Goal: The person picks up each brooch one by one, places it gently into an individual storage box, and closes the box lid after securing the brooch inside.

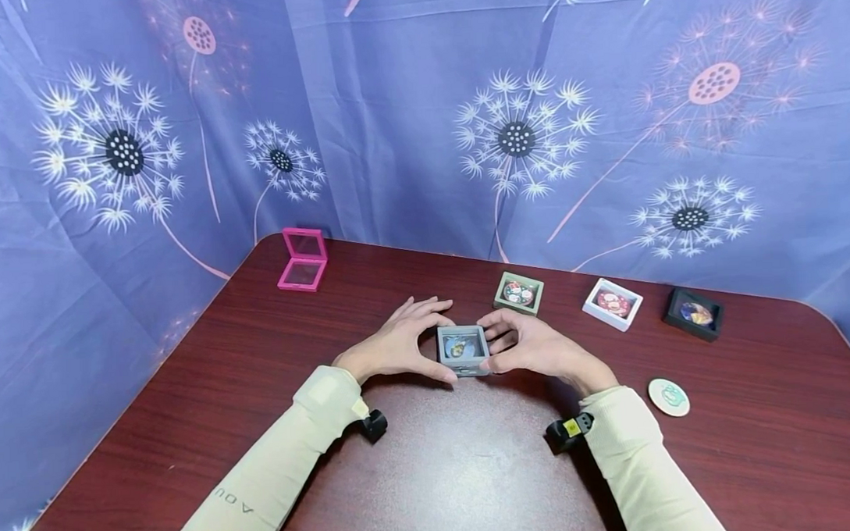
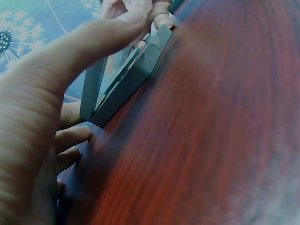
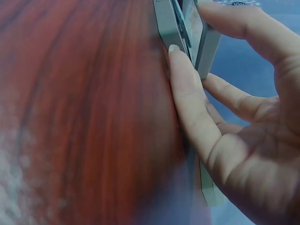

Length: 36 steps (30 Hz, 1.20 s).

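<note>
A small grey hinged display case with clear panes sits on the table between both hands. Inside it shows a round blue piece with a picture. From the wrist views the lid stands slightly apart from the base. The left hand holds the case's left side, thumb at the front and a finger at the hinge end. On the opposite side the right hand grips it, its thumb on the base's front corner and a finger at the back.
Behind stand green, white and black display cases, each holding a round piece. A loose white disc with a green design lies right of the right wrist. A pink case stands opened at the back left, before the curtain.
</note>
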{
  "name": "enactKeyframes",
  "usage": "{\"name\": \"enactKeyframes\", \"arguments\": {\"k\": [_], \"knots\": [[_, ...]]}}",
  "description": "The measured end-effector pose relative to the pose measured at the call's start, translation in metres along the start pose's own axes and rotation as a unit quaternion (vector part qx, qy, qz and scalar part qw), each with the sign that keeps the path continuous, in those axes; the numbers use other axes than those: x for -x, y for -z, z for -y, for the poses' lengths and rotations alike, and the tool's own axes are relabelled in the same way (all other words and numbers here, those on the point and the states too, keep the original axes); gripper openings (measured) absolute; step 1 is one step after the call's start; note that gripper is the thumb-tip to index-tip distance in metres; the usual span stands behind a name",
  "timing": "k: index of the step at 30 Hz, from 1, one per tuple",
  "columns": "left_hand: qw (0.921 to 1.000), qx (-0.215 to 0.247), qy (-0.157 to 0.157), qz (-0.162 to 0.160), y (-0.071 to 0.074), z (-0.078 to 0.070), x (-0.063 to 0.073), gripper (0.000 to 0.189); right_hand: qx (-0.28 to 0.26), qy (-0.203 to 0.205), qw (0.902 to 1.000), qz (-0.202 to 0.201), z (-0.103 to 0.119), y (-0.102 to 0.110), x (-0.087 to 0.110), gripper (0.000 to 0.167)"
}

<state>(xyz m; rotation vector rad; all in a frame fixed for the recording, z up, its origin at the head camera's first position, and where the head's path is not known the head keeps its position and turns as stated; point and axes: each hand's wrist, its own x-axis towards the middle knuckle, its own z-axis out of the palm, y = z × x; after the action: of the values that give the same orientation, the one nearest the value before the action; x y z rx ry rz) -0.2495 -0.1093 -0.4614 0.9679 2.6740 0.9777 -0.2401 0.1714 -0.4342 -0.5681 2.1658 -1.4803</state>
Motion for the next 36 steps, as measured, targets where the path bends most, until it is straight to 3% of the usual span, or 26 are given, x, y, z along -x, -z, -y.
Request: {"name": "enactKeyframes", "arguments": {"k": [36], "knots": [[1.0, 0.01, -0.002, -0.001, 0.0008, -0.0005, -0.0008, 0.072, 0.069, 0.005, 0.9975, -0.015, 0.0074, -0.0085, -0.0013, 0.071]]}}
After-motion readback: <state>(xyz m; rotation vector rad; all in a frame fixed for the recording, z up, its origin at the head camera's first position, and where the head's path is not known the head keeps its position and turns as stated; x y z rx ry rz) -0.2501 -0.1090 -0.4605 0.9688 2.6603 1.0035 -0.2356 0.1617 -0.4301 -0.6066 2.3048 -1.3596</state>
